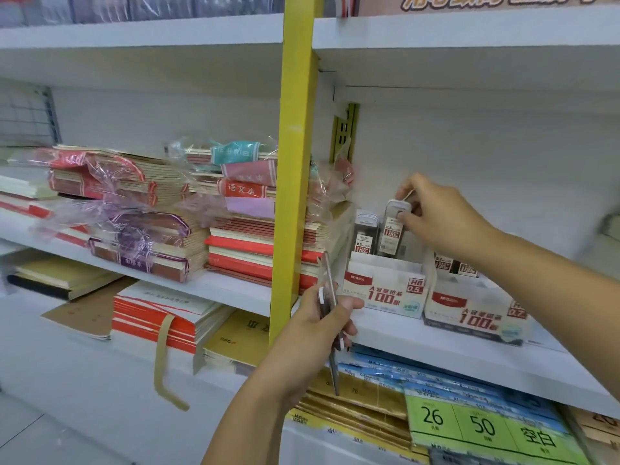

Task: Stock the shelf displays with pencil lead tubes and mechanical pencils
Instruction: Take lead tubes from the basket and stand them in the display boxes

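My right hand pinches the white cap of a pencil lead tube that stands upright in the back of the white and red HB 0.5 display box. A second lead tube stands just left of it in the same box. My left hand grips several thin lead tubes edge-on, in front of the shelf and left of that box. To the right sits a 0.7 display box with lead tubes at its back, partly hidden by my right forearm.
A yellow upright post divides the shelving just left of my left hand. Stacks of wrapped notebooks fill the left shelf. Below the white shelf lie blue paper packs and green labelled sheets.
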`<state>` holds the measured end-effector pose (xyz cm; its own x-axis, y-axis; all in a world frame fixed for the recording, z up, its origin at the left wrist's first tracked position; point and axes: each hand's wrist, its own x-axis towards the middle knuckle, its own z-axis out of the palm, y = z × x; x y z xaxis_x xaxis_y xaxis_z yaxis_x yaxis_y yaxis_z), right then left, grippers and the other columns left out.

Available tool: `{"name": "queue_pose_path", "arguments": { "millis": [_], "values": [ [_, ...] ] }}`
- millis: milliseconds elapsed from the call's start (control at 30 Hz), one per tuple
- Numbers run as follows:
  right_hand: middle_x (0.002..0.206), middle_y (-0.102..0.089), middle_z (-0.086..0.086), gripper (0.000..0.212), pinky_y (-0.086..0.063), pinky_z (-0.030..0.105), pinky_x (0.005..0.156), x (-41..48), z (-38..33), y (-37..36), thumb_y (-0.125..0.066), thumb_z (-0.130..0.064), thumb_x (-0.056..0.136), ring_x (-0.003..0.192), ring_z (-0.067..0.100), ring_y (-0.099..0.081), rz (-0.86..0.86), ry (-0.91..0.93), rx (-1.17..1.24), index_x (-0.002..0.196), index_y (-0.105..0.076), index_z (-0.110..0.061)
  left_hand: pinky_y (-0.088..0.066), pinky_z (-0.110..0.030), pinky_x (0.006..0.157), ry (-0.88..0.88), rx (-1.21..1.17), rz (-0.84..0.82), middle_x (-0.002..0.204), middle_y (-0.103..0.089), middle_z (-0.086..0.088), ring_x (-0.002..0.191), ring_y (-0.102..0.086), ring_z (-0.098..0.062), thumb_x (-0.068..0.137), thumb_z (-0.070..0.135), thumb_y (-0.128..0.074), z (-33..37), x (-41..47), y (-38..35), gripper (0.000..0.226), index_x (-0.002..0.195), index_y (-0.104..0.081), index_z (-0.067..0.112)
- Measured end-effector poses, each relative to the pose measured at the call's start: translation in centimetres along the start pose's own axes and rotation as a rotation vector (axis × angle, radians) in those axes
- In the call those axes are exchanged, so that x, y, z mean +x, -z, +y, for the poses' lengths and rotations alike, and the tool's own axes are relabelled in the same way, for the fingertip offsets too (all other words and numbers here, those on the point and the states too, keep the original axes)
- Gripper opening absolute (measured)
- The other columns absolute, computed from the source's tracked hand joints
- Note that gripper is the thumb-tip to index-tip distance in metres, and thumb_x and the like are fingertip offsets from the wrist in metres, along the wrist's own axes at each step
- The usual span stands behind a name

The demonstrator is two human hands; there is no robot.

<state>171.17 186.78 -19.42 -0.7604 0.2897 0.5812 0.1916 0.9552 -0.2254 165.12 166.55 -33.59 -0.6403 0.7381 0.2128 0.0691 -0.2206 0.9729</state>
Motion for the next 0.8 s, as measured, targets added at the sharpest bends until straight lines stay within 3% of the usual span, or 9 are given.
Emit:
{"name": "queue_pose_path", "arguments": {
  "millis": [133, 300, 400, 467, 533, 633, 800],
  "values": [
    [0.1, -0.057, -0.002, 0.011, -0.04, 0.026, 0.068, 1.4, 1.1, -0.9, -0.069, -0.022, 0.088, 0.084, 0.012, -0.054, -0.052, -0.005, -0.113, 0.095, -0.061, -0.025, -0.047, -0.011, 0.06, -0.081, 0.018, 0.04, 0.073, -0.065, 0.017, 0.065, -0.059, 0.002, 0.095, 0.038, -0.064, 0.1, 0.2, 0.2, 0.02, 0.113, -0.061, 0.031],
    [0.107, -0.05, 0.001, 0.025, -0.039, 0.029, 0.083, 0.6, 0.9, -1.3, -0.062, -0.029, 0.093, 0.104, 0.017, -0.046, -0.002, 0.066, -0.35, 0.115, -0.068, -0.02, -0.059, -0.02, 0.071, -0.112, 0.042, 0.101, 0.097, -0.075, 0.017, 0.08, -0.072, -0.004, 0.089, 0.036, -0.073, 0.4, 0.2, -0.2, 0.024, 0.109, -0.06, 0.036],
    [0.096, -0.058, -0.015, 0.02, -0.039, 0.017, 0.072, -2.4, -1.2, -0.6, -0.054, -0.04, 0.094, 0.088, 0.001, -0.053, 0.054, 0.033, -0.014, 0.107, -0.067, -0.034, -0.059, -0.02, 0.069, -0.136, 0.071, 0.099, 0.097, -0.075, 0.015, 0.079, -0.073, -0.008, 0.087, 0.032, -0.076, 0.8, 0.0, -0.6, 0.028, 0.109, -0.061, 0.035],
    [0.086, -0.066, -0.021, 0.018, -0.042, 0.009, 0.058, -4.8, -3.1, -0.4, -0.05, -0.054, 0.088, 0.08, -0.005, -0.061, -0.082, -0.012, 0.306, 0.096, -0.064, -0.045, -0.06, -0.022, 0.068, -0.154, 0.098, 0.092, 0.094, -0.074, 0.013, 0.074, -0.071, -0.007, 0.085, 0.029, -0.079, 1.0, -0.2, -1.0, 0.03, 0.109, -0.061, 0.033],
    [0.087, -0.067, -0.024, 0.023, -0.047, 0.008, 0.055, -6.7, -4.3, -0.7, -0.056, -0.058, 0.082, 0.077, -0.008, -0.062, -0.222, -0.039, 0.492, 0.101, -0.062, -0.048, -0.058, -0.02, 0.064, -0.167, 0.116, 0.092, 0.087, -0.073, 0.011, 0.068, -0.068, -0.004, 0.083, 0.027, -0.081, 1.1, -0.3, -1.5, 0.031, 0.108, -0.063, 0.031],
    [0.082, -0.069, -0.004, 0.025, -0.052, 0.017, 0.062, -8.0, -4.2, -1.5, -0.07, -0.032, 0.086, 0.074, 0.008, -0.066, -0.223, -0.078, 0.617, 0.108, -0.063, -0.041, -0.055, -0.017, 0.061, -0.154, 0.116, 0.072, 0.083, -0.072, 0.004, 0.068, -0.069, -0.007, 0.083, 0.022, -0.082, 1.2, -0.4, -1.9, 0.029, 0.106, -0.066, 0.029],
    [0.088, -0.075, 0.003, 0.025, -0.055, 0.024, 0.062, -10.1, -2.2, -1.1, -0.067, -0.006, 0.087, 0.071, 0.019, -0.072, -0.044, -0.254, 0.91, 0.1, -0.051, -0.021, -0.057, -0.024, 0.055, 0.009, 0.004, 0.017, 0.104, -0.076, -0.007, 0.079, -0.077, -0.02, 0.087, 0.02, -0.078, 1.3, -1.1, -1.1, 0.026, 0.11, -0.066, 0.022]
  ]
}}
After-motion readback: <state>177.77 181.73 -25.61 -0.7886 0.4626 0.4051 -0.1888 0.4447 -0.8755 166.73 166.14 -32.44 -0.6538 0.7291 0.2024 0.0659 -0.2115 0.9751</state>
